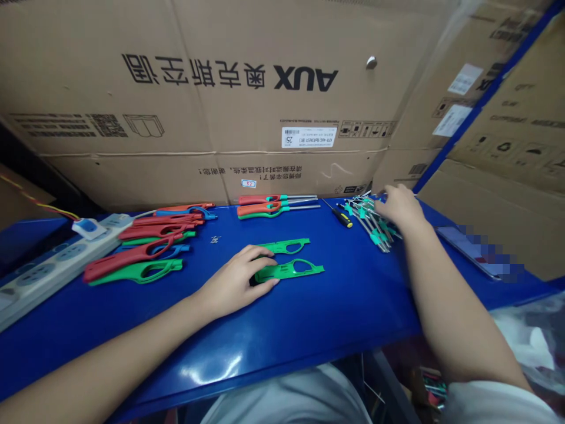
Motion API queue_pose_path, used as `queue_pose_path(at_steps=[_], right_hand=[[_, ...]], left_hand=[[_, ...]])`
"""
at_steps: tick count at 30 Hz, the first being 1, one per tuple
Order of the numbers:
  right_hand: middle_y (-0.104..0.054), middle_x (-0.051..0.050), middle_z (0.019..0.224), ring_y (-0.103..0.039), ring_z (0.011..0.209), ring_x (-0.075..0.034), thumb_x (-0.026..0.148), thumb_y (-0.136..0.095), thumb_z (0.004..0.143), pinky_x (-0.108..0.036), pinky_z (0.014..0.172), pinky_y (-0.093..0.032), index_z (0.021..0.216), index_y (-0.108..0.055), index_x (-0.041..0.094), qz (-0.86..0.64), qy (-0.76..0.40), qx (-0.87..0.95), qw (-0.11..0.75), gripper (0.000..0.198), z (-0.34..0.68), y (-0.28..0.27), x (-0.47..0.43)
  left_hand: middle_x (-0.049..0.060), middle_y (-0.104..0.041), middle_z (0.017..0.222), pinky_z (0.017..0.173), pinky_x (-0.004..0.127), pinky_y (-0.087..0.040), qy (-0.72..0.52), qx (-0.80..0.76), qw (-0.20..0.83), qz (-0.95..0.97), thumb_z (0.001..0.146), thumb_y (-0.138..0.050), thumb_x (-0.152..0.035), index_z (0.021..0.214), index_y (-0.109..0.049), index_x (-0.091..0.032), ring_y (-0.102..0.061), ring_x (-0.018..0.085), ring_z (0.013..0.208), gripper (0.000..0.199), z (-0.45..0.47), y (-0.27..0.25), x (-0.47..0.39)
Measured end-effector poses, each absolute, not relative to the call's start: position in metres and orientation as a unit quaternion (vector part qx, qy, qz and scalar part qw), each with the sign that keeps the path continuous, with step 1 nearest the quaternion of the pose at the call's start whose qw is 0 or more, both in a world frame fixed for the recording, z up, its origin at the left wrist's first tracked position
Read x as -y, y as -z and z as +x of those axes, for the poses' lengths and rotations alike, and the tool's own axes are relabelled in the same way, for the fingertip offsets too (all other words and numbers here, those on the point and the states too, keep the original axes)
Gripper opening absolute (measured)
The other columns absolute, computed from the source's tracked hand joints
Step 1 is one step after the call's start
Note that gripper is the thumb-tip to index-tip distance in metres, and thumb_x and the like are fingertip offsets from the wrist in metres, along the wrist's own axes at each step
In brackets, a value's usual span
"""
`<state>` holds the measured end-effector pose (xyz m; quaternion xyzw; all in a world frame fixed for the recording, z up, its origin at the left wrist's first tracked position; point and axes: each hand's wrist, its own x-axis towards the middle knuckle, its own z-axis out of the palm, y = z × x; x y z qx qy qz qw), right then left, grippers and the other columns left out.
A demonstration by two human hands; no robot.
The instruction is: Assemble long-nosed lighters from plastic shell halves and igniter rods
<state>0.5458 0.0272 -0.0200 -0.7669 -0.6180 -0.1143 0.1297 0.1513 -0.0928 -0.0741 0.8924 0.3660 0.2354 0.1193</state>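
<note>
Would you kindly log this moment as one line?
left hand: on green shells | right hand: at metal-rod pile | screwdriver: on table

The left arm (136, 347) comes in from the bottom left corner, bare and stretched out. The left hand (238, 280) is palm down, with its fingers bent and pointing right. Its thumb sticks out apart from them, closer to the body. The right arm (445, 294) is bare too and reaches farther forward. The right hand (401, 207) points left, its fingers curled downward, with some fingertips hidden.
</note>
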Motion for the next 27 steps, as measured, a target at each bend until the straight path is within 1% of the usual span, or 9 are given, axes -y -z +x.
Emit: queue_pose_path(at_steps=[2, 5, 7, 14, 17, 19, 22, 25, 27], right_hand=[[-0.065, -0.021, 0.114, -0.063, 0.106, -0.038, 0.026, -0.063, 0.078, -0.046, 0.085, -0.052, 0.106, -0.072, 0.016, -0.802, 0.084, 0.581, 0.112, 0.031, 0.566, 0.023, -0.034], [-0.069, -0.018, 0.098, -0.066, 0.095, -0.035, 0.023, -0.067, 0.072, -0.043, 0.077, -0.052, 0.091, -0.073, 0.018, -0.827, 0.029, 0.555, 0.084, 0.021, 0.585, 0.029, -0.043], [-0.070, -0.017, 0.090, -0.067, 0.088, -0.033, 0.022, -0.067, 0.071, -0.041, 0.072, -0.051, 0.083, -0.071, 0.018, -0.833, 0.010, 0.548, 0.079, 0.013, 0.591, 0.032, -0.047], [-0.071, -0.017, 0.089, -0.068, 0.085, -0.032, 0.021, -0.065, 0.074, -0.038, 0.067, -0.049, 0.079, -0.068, 0.019, -0.839, -0.014, 0.537, 0.084, 0.006, 0.590, 0.033, -0.049], [-0.070, -0.016, 0.085, -0.068, 0.082, -0.031, 0.019, -0.066, 0.072, -0.037, 0.066, -0.049, 0.074, -0.065, 0.019, -0.843, -0.022, 0.531, 0.080, 0.002, 0.589, 0.032, -0.049], [-0.069, -0.014, 0.081, -0.068, 0.079, -0.030, 0.018, -0.067, 0.071, -0.036, 0.065, -0.048, 0.071, -0.063, 0.019, -0.844, -0.025, 0.530, 0.079, 0.003, 0.589, 0.032, -0.050], [-0.069, -0.013, 0.081, -0.067, 0.080, -0.029, 0.020, -0.067, 0.074, -0.035, 0.066, -0.048, 0.076, -0.063, 0.020, -0.841, -0.017, 0.533, 0.093, 0.004, 0.587, 0.031, -0.049], [-0.070, -0.014, 0.094, -0.066, 0.086, -0.028, 0.026, -0.062, 0.082, -0.034, 0.069, -0.048, 0.093, -0.062, 0.020, -0.835, 0.014, 0.535, 0.128, 0.012, 0.583, 0.029, -0.045], [-0.070, -0.014, 0.099, -0.066, 0.090, -0.029, 0.028, -0.059, 0.086, -0.035, 0.073, -0.048, 0.098, -0.060, 0.020, -0.816, 0.041, 0.551, 0.168, 0.014, 0.578, 0.027, -0.042]], left_hand=[[0.010, -0.065, 0.125, 0.103, 0.043, -0.051, -0.237, -0.365, 0.116, 0.893, 0.097, -0.060, -0.039, 0.117, -0.069, -0.022, -0.060, 0.026, 0.117, 0.028, 0.150, 0.075, 0.091], [0.010, -0.067, 0.123, 0.101, 0.042, -0.053, -0.237, -0.368, 0.113, 0.892, 0.096, -0.060, -0.038, 0.116, -0.071, -0.022, -0.062, 0.025, 0.114, 0.028, 0.149, 0.075, 0.089], [0.010, -0.067, 0.122, 0.101, 0.042, -0.053, -0.239, -0.374, 0.114, 0.889, 0.096, -0.060, -0.038, 0.115, -0.072, -0.021, -0.063, 0.026, 0.113, 0.028, 0.149, 0.074, 0.088], [0.010, -0.068, 0.121, 0.100, 0.042, -0.054, -0.243, -0.372, 0.114, 0.889, 0.095, -0.060, -0.038, 0.114, -0.072, -0.021, -0.064, 0.026, 0.112, 0.028, 0.147, 0.072, 0.087], [0.009, -0.069, 0.119, 0.099, 0.041, -0.055, -0.247, -0.369, 0.114, 0.889, 0.095, -0.059, -0.037, 0.112, -0.073, -0.023, -0.065, 0.025, 0.111, 0.025, 0.146, 0.072, 0.086], [0.009, -0.069, 0.118, 0.099, 0.041, -0.055, -0.250, -0.368, 0.114, 0.888, 0.096, -0.059, -0.036, 0.110, -0.074, -0.023, -0.066, 0.025, 0.110, 0.025, 0.145, 0.073, 0.085], [0.009, -0.069, 0.118, 0.099, 0.041, -0.055, -0.249, -0.375, 0.109, 0.886, 0.096, -0.057, -0.037, 0.110, -0.075, -0.023, -0.066, 0.025, 0.110, 0.027, 0.143, 0.075, 0.082], [0.010, -0.068, 0.117, 0.099, 0.040, -0.056, -0.246, -0.380, 0.104, 0.885, 0.097, -0.056, -0.037, 0.111, -0.074, -0.022, -0.066, 0.025, 0.109, 0.028, 0.140, 0.075, 0.080], [0.010, -0.068, 0.117, 0.099, 0.039, -0.055, -0.243, -0.377, 0.104, 0.887, 0.097, -0.056, -0.036, 0.111, -0.074, -0.021, -0.067, 0.024, 0.108, 0.027, 0.138, 0.073, 0.079]])
